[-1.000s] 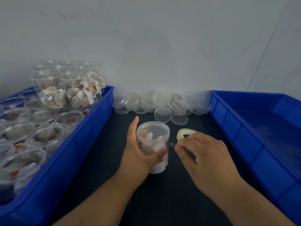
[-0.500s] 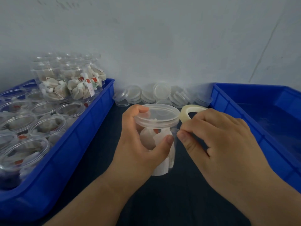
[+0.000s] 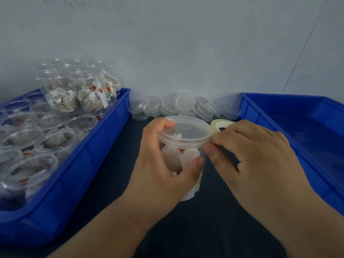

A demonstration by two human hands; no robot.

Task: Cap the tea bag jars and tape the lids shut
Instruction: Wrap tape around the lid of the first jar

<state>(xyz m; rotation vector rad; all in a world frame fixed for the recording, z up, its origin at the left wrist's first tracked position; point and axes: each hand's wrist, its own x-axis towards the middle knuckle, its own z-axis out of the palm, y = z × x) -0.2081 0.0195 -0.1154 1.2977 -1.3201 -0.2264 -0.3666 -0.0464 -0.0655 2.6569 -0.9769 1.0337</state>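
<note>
**Capped jar up off the table, tape at the rim**

Dead centre of the frame: left hand (image 3: 158,164) wrapped around a clear tea bag jar (image 3: 178,157), thumb on the front wall, forefinger hooked over the lid (image 3: 186,131) sitting on top. Right hand (image 3: 256,161) just right of it, holding a yellowish tape roll (image 3: 215,126), thumb and forefinger pinched against the lid's rim. Hands nearly touching. Left side: blue bin (image 3: 89,164) packed with open jars (image 3: 55,138). Loose lids (image 3: 176,107) heaped along the wall, second blue bin (image 3: 290,98) at right.
</note>
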